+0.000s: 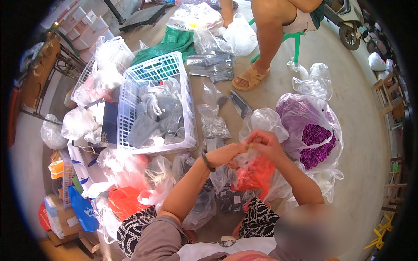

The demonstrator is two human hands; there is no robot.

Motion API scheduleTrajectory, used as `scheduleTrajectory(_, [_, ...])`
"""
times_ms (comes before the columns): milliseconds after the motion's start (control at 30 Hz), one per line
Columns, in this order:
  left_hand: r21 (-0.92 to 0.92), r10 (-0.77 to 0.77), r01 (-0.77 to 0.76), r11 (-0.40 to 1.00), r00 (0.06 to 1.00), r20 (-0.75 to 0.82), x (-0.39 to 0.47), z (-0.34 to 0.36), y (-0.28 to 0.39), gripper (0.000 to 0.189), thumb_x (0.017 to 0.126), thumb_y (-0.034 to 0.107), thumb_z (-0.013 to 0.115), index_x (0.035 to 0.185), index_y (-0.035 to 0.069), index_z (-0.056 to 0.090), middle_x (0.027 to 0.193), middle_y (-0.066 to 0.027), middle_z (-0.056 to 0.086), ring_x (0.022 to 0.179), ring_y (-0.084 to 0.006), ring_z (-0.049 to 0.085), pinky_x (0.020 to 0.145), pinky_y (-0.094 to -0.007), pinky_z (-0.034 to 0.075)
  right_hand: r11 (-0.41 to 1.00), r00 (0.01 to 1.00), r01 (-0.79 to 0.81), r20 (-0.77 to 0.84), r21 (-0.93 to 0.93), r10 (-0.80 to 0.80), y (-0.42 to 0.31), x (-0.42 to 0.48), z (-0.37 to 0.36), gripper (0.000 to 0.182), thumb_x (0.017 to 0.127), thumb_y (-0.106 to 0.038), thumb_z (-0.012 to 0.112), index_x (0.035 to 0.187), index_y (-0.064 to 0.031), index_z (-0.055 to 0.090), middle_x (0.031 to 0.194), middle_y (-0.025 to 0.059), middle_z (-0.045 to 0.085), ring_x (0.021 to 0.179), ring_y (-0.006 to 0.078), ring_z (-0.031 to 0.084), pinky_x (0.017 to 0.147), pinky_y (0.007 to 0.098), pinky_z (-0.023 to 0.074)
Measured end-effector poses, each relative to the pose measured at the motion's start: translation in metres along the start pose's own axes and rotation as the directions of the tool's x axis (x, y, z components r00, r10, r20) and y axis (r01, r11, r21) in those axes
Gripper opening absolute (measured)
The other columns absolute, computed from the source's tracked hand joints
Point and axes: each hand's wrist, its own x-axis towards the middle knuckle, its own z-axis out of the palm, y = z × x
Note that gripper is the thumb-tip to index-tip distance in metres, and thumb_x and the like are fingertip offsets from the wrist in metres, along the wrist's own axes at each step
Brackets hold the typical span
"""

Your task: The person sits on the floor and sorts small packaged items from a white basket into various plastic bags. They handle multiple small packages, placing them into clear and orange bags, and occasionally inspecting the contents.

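Note:
My left hand [232,155], a dark green bangle [208,161] at its wrist, meets my right hand [267,143] in front of me. Their fingers pinch the gathered part of a clear plastic bag [246,159]; a small yellowish thing shows at the fingertips, too blurred to name. Beneath the hands lies a red plastic bag [256,174]. Right of them stands a large clear bag [297,114] of shiny purple pieces [318,146], its mouth wide. A translucent bag [269,122] puffs up just beyond my right hand. Clear bags of silvery pieces [214,127] lie ahead to the left.
A white plastic basket [191,124] with grey packets stands left of the hands. Filled bags [124,166] crowd the near left. Opposite, a person's sandalled foot [253,77] rests by a green stool [296,47]. Crumpled clear bags [315,80] lie at the far right.

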Motion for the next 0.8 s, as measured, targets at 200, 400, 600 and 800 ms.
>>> scheduleTrajectory(200, [0.122,0.464,-0.453,0.883,0.881,-0.089,0.011,-0.009,-0.024,0.028,0.098,0.027,0.061,0.117,0.007,0.063,0.078,0.0061,0.053,0.059,-0.0041,0.044,0.051,-0.0200,0.032,0.994,0.998,-0.055,-0.020,-0.099,0.053,-0.026,0.001,0.000,0.010,0.092,-0.009,0.065,0.099,-0.0008,0.065,0.072,-0.0045,0.057,0.065,0.0009,0.048,0.058,0.0201,0.0363])
scheduleTrajectory(400, [-0.114,0.404,-0.456,0.882,0.859,-0.314,-0.008,-0.013,0.016,0.047,0.098,0.025,0.059,0.141,0.008,0.051,0.081,0.0058,0.050,0.064,-0.0052,0.044,0.057,-0.0182,0.034,1.000,0.877,-0.009,-0.481,-0.012,0.002,0.006,0.011,-0.031,0.015,0.096,-0.013,0.060,0.102,-0.0027,0.069,0.071,-0.0046,0.058,0.065,0.0026,0.050,0.059,0.0199,0.0387])
scheduleTrajectory(600, [0.024,0.557,-0.570,0.821,0.791,-0.253,-0.005,-0.007,0.002,0.036,0.094,0.011,0.060,0.129,0.004,0.058,0.104,-0.0008,0.057,0.104,-0.0128,0.054,0.094,-0.0272,0.042,0.392,0.997,-0.042,-0.065,-0.919,-0.047,0.066,-0.010,-0.011,0.025,0.086,-0.016,0.067,0.109,-0.0062,0.069,0.137,0.0165,0.053,0.102,0.0315,0.066,0.083,0.0450,0.0552])
scheduleTrajectory(800, [0.843,0.910,-0.453,0.290,0.403,-0.096,-0.019,0.007,0.043,0.018,0.085,0.000,0.065,0.102,0.004,0.069,0.098,-0.0096,0.063,0.093,-0.0215,0.061,0.080,-0.0273,0.047,0.808,0.988,0.062,-0.077,-0.586,-0.131,0.048,-0.012,0.006,0.046,0.080,-0.018,0.079,0.120,-0.0070,0.059,0.122,0.0144,0.057,0.109,0.0298,0.061,0.088,0.0373,0.0526])
